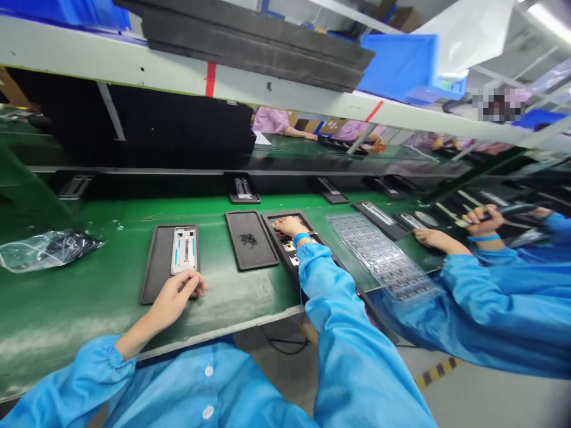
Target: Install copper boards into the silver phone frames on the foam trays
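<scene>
My left hand point(176, 295) rests at the lower end of a silver phone frame point(184, 249), its fingers loosely bent and nothing visible in them. The frame has blue strips along its sides and lies on the right half of a dark tray point(158, 261). My right hand point(289, 226), with a blue wrist band, reaches down into a black compartment tray point(282, 249) of small light-coloured parts. Those fingertips are bent together among the parts; what they hold is hidden. Between my hands lies a shallow dark tray point(263, 252) with a small heap of black pieces point(248, 239).
A clear plastic blister tray point(379, 255) lies to the right, beside a co-worker's hand point(439, 239). A plastic bag of black parts point(57, 248) lies at left. Further trays with phone frames point(243, 188) line the back, under a shelf point(178, 80) with blue bins point(397, 65).
</scene>
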The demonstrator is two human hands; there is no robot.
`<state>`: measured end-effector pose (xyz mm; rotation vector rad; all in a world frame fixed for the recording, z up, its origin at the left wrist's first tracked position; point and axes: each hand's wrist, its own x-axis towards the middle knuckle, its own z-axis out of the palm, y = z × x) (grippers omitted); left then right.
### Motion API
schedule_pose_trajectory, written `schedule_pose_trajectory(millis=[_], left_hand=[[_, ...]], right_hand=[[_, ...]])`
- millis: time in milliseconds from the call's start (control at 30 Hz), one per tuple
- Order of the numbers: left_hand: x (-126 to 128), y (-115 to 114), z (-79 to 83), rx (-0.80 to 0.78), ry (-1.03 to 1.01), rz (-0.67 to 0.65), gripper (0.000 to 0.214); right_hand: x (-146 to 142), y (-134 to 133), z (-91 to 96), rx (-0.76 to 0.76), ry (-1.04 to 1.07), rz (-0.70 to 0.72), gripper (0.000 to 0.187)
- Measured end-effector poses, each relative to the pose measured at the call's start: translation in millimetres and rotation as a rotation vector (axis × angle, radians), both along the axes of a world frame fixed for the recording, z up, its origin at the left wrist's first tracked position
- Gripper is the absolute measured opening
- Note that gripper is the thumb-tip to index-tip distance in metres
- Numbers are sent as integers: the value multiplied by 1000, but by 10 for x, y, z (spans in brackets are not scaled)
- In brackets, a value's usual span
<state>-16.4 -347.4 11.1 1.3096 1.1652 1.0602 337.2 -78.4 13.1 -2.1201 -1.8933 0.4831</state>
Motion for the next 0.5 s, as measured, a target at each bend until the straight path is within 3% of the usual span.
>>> schedule_pose_trajectory(millis=[133,333,400,500], left_hand=[[-239,138,100,-34,-66,114,48],[-380,350,177,-53,-130,160,46],[-386,411,182,-77,-207,159,45],[-375,495,175,-138,-417,108,41]], right_hand=[[-39,8,112,41,150,-88,40],[-137,-199,563,254,376,-138,38],[-372,-378,624,295,483,-87,46],[-981,-757,536,218,644,83,52]])
